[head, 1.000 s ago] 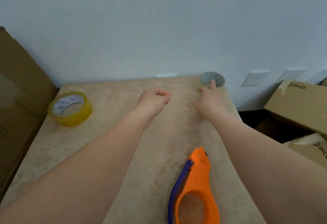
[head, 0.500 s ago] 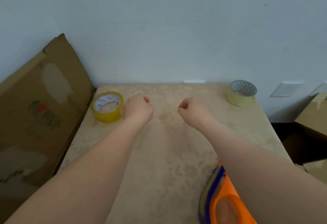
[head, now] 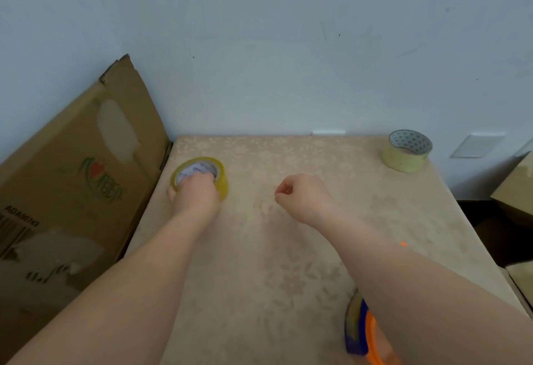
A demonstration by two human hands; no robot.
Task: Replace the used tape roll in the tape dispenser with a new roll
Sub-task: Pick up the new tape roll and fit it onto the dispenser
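Two arms outstretched: left hand [head: 195,194] fingers clamped on yellow tape roll [head: 202,172]; right hand [head: 305,197] fingers curled together, empty.

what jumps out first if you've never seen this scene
The left hand closing on the yellow tape roll at the table's far left. Then the paler roll at the far right corner, and the orange-and-blue dispenser at the near edge, half hidden under the right forearm.
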